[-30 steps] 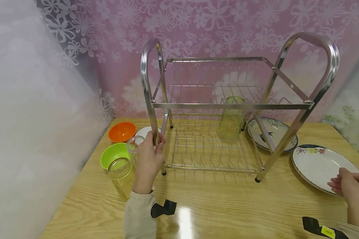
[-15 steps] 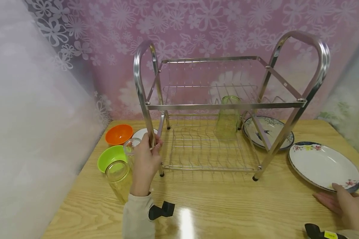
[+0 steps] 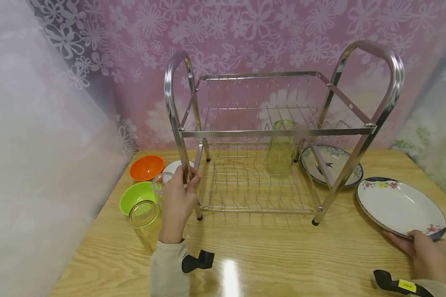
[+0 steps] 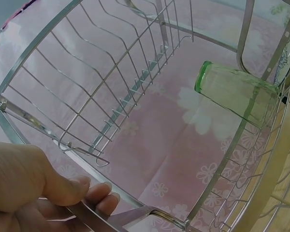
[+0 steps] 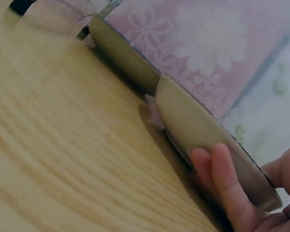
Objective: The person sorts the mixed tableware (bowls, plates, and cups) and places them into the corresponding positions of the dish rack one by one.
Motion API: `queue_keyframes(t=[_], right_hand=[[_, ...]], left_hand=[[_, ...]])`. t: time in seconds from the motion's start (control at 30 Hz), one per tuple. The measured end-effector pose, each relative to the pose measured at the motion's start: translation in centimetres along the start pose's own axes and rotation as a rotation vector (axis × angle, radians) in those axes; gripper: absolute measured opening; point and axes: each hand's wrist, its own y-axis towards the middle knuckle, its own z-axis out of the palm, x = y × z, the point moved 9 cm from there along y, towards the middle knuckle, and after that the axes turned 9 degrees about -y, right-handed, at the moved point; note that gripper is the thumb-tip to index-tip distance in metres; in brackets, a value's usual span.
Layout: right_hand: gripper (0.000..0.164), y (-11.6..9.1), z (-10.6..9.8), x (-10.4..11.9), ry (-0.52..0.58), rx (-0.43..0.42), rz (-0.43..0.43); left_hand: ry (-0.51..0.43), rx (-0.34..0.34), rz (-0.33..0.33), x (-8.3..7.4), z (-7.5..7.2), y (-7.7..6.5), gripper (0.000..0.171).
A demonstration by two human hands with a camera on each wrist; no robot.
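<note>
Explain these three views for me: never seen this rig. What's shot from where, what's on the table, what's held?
No machine: a person with cameras on the head and both wrists. The wide head view shows a wooden table with a steel dish rack. The left hand grips the rack's front left leg; its wrist view looks into the rack at a green glass. The right hand grips the edge of a flowered plate, seen edge-on in its wrist view. Also there: two bowls, two glasses, another plate.

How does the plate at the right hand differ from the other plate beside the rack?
The near plate has a flower border and lies in the open, its edge held by the right hand. The far plate shows a bird and sits partly behind the rack leg, untouched. Both are white and lie on the table.
</note>
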Motion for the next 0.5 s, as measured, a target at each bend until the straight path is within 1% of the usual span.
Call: queue_keyframes(t=[0.13,0.2,0.3,0.4,0.5], right_hand=[[0.08,0.4,0.4,-0.1,0.241,0.1,0.006],[0.081,0.5,0.4,-0.2,0.332,0.144,-0.007],[0.078,0.6,0.5,-0.2,0.377,0.184,-0.024],[0.072,0.5,0.7,0.0,0.394,0.205,-0.04],[0.07,0.2,1.2,0.3,0.457,0.248,-0.069]], left_hand=[[0.003,0.016,-0.004,0.1,0.1,0.1,0.014],[0.009,0.027,-0.008,0.1,0.3,0.2,0.014],[0.016,0.033,-0.012,0.1,0.3,0.3,0.014],[0.006,0.033,-0.027,0.2,0.3,0.3,0.014],[-0.017,0.043,-0.052,0.4,0.3,0.3,0.013]])
